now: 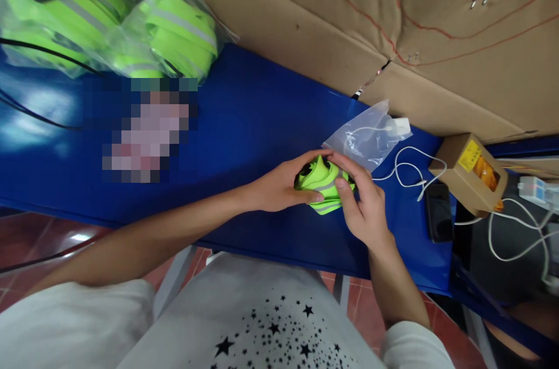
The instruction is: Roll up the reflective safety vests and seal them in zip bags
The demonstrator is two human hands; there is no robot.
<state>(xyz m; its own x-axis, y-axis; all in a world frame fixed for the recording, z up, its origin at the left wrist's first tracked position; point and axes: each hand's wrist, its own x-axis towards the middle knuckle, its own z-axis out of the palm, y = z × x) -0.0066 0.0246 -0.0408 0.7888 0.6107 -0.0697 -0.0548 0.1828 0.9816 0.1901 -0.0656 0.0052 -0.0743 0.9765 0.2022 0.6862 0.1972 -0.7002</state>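
A bundle of neon-green reflective strap (322, 187) with grey stripes is gathered between my two hands, over the blue table near its front edge. My left hand (286, 184) curves round its left side, thumb lying across the lower front. From the right, my right hand (363, 201) clasps it, thumb pressed on the fabric and fingers over the far side. A dark part shows at the bundle's upper left; the fingertips behind are partly hidden. Just beyond my right hand lies a clear plastic bag (364, 139).
Clear bags of green reflective straps (181, 31) lie at the back left. A white cable (404, 183), black phone (439, 213) and cardboard box (469, 174) are on the right. A cardboard wall (283, 25) borders the blue table (248, 101). One patch at left is pixelated.
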